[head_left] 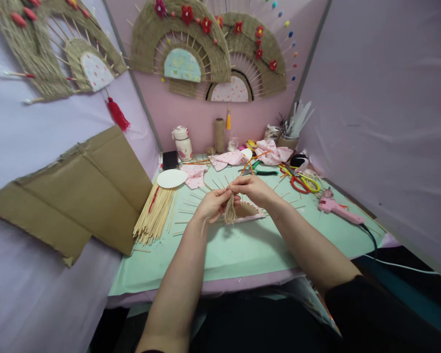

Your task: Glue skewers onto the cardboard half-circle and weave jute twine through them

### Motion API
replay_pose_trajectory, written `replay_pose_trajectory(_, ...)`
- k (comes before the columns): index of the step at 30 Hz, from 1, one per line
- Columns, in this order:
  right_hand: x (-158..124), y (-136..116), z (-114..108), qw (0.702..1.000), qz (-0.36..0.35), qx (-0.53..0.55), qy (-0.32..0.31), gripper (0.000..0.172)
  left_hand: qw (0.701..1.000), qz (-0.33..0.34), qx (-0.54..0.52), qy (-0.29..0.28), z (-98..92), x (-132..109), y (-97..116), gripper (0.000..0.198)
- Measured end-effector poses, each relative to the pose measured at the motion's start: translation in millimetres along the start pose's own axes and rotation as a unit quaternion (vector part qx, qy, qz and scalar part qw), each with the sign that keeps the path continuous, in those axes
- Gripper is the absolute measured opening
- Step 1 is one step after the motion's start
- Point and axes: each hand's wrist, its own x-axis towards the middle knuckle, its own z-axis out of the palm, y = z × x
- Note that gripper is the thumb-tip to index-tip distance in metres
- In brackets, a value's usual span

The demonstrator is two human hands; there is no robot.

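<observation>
A twine tassel (230,210) hangs between my two hands over the middle of the table, its loose strands pointing down. My left hand (215,203) is closed around its upper part from the left. From the right, the fingertips of my right hand (250,189) pinch at the tassel's top. Behind and below them lies a half-round fan frame (247,210), with a brown centre, a pink-and-white edge and thin sticks fanning outward. My hands and the tassel hide part of the frame.
A bundle of wooden sticks (155,213) and a white oval disc (172,179) lie left, beside folded cardboard (77,191). Pliers (266,172), scissors (304,184) and a pink glue gun (340,210) with a cord lie right. A bottle (183,144) and cardboard tube (219,136) stand behind.
</observation>
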Motion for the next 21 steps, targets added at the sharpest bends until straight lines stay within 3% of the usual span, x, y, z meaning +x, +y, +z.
replay_pose_trajectory(14, 2.2, 9.2, 10.0, 0.996, 0.019, 0.083, -0.013, 0.027, 0.999, 0.035, 0.04, 0.007, 2.3, -1.5, 2.9, 0.031)
replay_pose_trajectory(18, 4.1, 14.4, 12.2, 0.994, -0.01, 0.104, -0.015, 0.042, 0.998, 0.061, 0.022, 0.017, 3.5, -1.4, 3.7, 0.032)
replay_pose_trajectory(21, 4.0, 16.9, 10.8, 0.995, -0.053, 0.086, 0.014, 0.039, 0.996, 0.085, 0.025, 0.026, 2.8, 0.2, 2.9, 0.031)
